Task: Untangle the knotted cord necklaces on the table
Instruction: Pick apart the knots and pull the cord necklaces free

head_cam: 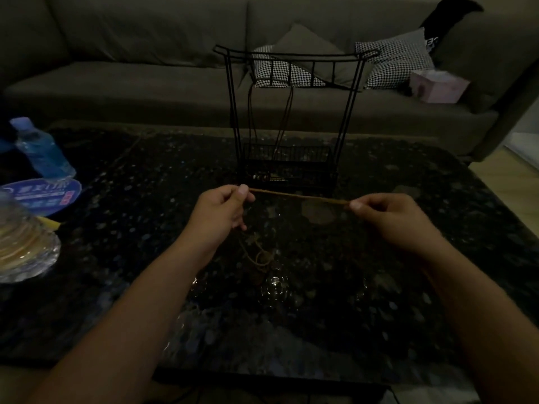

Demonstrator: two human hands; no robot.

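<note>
stand (287, 158) behind cord (300, 196) | bottle (43, 150) left | sofa (145, 80) behind

Dim light blurs the cord tangle (258, 255); glass dish (27, 252) cut off at left edge

A: Could any writing be made out?

B: Barely. The round blue fan (43, 196) at the table's left edge carried pale printed characters and a small red mark, all too blurred to read.

A: Anything else?

B: The black garment (446, 27) on the sofa back showed white letters, cut off and unreadable. The water bottle (40, 147) showed nothing legible.
</note>
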